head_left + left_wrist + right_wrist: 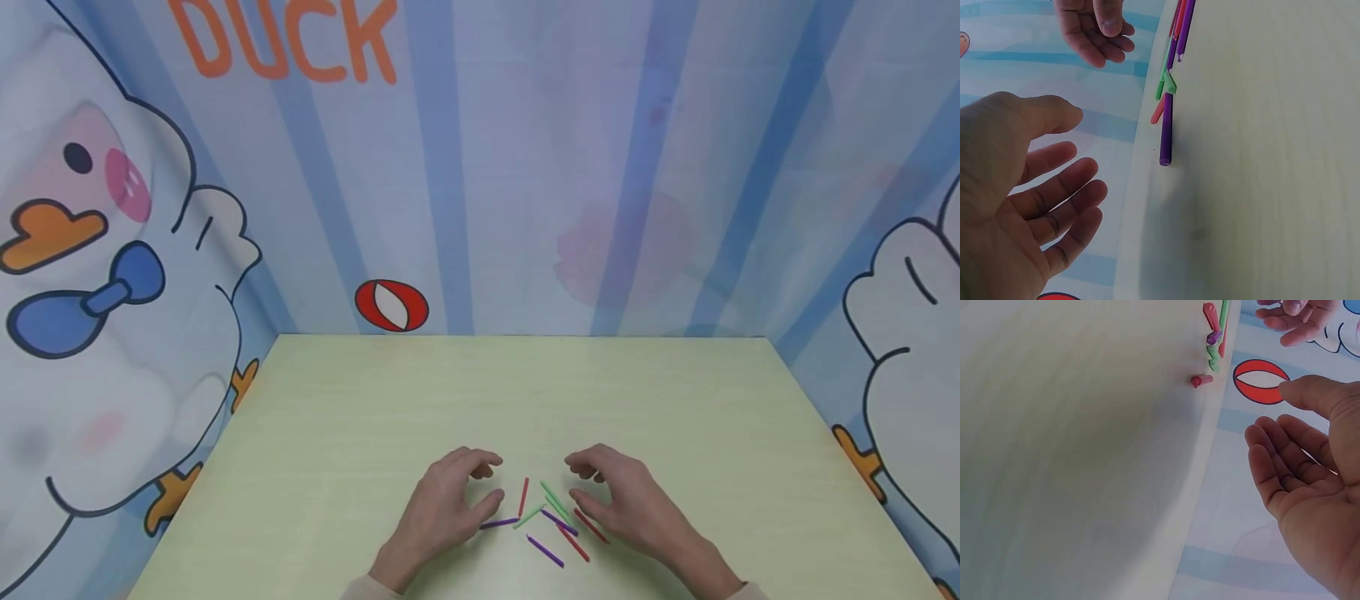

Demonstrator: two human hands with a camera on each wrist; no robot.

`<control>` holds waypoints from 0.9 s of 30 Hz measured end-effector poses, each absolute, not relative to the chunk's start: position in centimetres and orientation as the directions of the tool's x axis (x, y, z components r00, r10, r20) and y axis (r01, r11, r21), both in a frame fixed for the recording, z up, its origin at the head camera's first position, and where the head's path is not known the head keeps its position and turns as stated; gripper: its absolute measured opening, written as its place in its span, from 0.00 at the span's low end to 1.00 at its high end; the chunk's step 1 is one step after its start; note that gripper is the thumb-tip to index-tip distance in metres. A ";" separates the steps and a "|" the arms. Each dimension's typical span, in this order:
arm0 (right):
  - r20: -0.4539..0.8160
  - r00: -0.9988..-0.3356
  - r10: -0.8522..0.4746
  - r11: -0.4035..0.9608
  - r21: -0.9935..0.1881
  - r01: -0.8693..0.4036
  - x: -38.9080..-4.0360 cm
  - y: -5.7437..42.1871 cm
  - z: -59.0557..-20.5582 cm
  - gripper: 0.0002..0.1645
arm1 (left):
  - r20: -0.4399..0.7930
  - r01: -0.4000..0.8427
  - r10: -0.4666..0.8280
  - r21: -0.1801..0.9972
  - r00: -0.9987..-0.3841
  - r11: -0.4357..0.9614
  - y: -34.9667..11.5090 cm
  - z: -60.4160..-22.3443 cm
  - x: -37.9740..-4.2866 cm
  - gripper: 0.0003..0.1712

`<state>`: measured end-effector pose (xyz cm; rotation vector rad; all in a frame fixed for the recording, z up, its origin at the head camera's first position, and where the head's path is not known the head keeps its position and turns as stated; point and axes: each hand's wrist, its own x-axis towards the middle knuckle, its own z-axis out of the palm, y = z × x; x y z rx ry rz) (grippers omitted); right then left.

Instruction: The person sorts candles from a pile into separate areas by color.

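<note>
A loose pile of thin sticks in red, green and purple lies on the table; some have a small wick-like tip. My left hand (450,500) hovers at the left of the pile, holding nothing. Its thumb is close over a purple stick (498,523), whose blunt end (1165,161) faces the left wrist camera. Across the pile, my right hand (626,504) is also bare, thumb apart from loosely bent fingers. Near its thumb lie a red stick (592,527) and green sticks (555,502). A second purple stick (545,551) lies at the front, apart from the others.
The pale yellow-green table (360,400) reaches back to a striped blue cloth (510,167) with printed ducks, which stands behind it and along both sides. The pile sits toward the table's near side, between the two hands.
</note>
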<state>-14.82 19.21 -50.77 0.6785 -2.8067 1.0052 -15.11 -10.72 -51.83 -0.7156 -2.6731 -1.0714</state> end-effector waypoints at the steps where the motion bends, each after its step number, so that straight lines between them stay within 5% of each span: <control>1: 0.216 -0.899 -0.380 0.682 -0.591 -0.431 -14.8 19.2 -50.8 0.20 | 0.329 0.499 0.376 0.600 -0.866 0.625 -10.7 -51.9 -15.1 0.19; 27: 0.112 -0.856 -0.504 0.649 -0.605 -0.461 -15.1 18.2 -51.4 0.11 | 0.178 0.491 0.489 0.587 -0.854 0.643 -9.9 -52.7 -14.9 0.14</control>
